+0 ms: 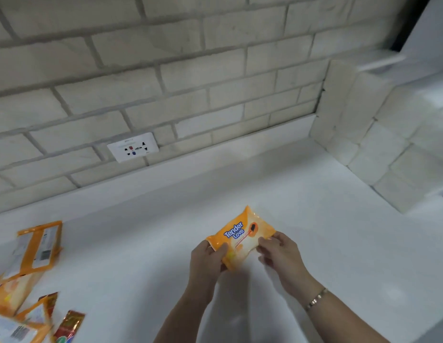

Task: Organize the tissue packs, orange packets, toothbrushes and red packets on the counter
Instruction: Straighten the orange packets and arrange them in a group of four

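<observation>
An orange and white tissue pack [241, 235] labelled "Tender Love" is held over the middle of the white counter [327, 219]. My left hand [207, 259] grips its near left corner, thumb on top. My right hand [277, 250] pinches its right edge. At the far left, another orange pack [38, 245] lies face down, with more orange packets [12, 290] heaped below it. Two red packets [69, 326] lie at the bottom left, partly cut off by the frame. No toothbrushes are in view.
A brick-pattern wall runs behind the counter, with a white socket plate [133, 147] low on it. On the right, a tiled ledge [388, 154] juts out onto the counter.
</observation>
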